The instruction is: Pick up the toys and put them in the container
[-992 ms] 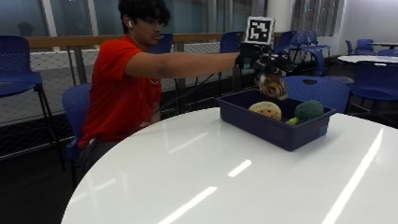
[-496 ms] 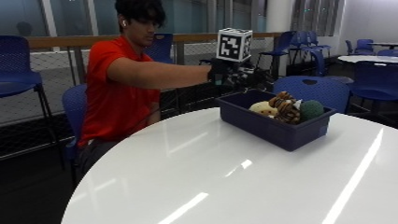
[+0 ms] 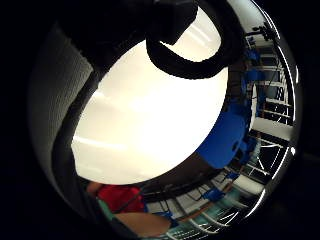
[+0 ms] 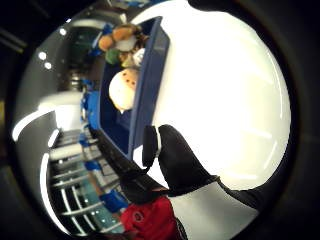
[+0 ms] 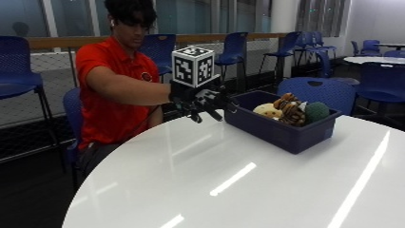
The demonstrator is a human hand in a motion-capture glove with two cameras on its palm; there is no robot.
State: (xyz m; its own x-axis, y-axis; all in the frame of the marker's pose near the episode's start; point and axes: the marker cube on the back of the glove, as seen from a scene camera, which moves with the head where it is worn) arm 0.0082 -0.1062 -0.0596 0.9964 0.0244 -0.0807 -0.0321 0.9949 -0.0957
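Toys are all sitting inside the dark blue container on the white round table: a cream plush, a striped tiger plush and a green plush are bunching together toward its far end. The gloved right hand is hovering above the tabletop just beside the container's near end, fingers hanging loosely curled and gripping nothing, and the thumb-side palm view is showing the black thumb next to the container wall.
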